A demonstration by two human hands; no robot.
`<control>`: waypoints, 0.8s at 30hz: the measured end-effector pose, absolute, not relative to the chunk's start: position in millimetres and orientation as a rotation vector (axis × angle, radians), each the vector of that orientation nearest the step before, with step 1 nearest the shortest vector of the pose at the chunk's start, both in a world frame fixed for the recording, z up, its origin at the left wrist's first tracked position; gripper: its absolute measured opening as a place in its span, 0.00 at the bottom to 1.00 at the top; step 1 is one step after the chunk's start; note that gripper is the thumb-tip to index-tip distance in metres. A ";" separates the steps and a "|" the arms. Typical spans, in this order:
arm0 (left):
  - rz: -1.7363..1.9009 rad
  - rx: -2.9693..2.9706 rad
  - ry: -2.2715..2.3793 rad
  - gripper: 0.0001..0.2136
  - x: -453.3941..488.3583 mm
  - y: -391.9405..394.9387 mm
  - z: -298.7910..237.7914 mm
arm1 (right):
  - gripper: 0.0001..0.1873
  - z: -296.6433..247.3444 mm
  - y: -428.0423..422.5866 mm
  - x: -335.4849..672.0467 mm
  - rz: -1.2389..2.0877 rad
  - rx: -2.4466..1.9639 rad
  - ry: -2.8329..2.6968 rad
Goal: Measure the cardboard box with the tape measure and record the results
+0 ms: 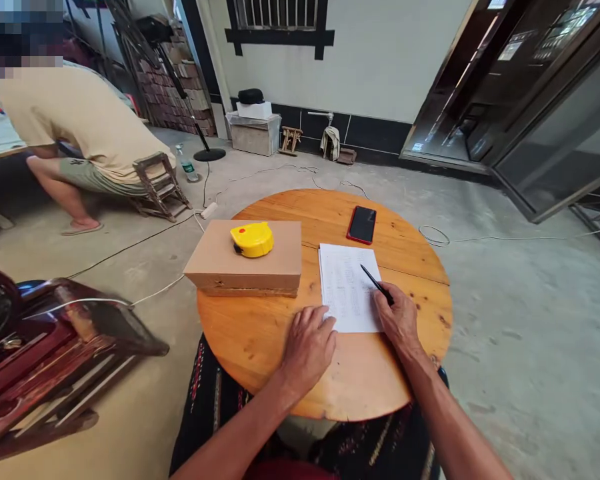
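Note:
A sheet of paper (347, 287) with faint printed or written lines lies on the round wooden table (260, 333). My right hand (399, 316) rests at its right edge, fingers closed around a black pen (373, 281) that points up and to the left. My left hand (310, 343) lies palm down on the table, its fingertips at the sheet's lower left edge; it holds nothing. Left of the paper sits a brown cardboard box (285, 250), with a yellow tape measure (253, 240) on top. Beyond the paper is a dark-screened phone (362, 225) in a red case.
A person (85, 127) sits on a small wooden chair (161, 187) at the back left, near a plastic bottle (187, 165). Dark red wooden furniture (75, 347) stands close on my left. Cables (435, 237) run across the concrete floor.

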State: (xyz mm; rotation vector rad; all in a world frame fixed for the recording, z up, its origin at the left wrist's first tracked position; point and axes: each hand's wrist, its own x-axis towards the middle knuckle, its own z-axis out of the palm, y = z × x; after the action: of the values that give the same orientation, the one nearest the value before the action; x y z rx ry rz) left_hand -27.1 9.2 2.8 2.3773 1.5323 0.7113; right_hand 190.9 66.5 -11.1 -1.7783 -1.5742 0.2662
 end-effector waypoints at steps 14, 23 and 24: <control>0.739 2.424 1.514 0.08 -27.4 10.8 -1.1 | 0.22 -14.4 68.1 205.2 0.299 -1.767 -1.394; 0.716 2.437 1.535 0.09 -27.0 10.6 -2.7 | 0.21 -7.0 65.8 203.0 0.355 -1.820 -1.412; 0.719 2.440 1.537 0.09 -27.0 10.5 -2.7 | 0.21 -6.9 65.8 202.9 0.355 -1.825 -1.415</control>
State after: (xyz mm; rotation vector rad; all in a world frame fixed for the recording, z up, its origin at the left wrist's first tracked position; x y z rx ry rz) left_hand -27.0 10.5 -2.7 2.4398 1.5369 0.7190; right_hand 202.9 65.8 -6.9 -1.8252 -1.4146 0.3547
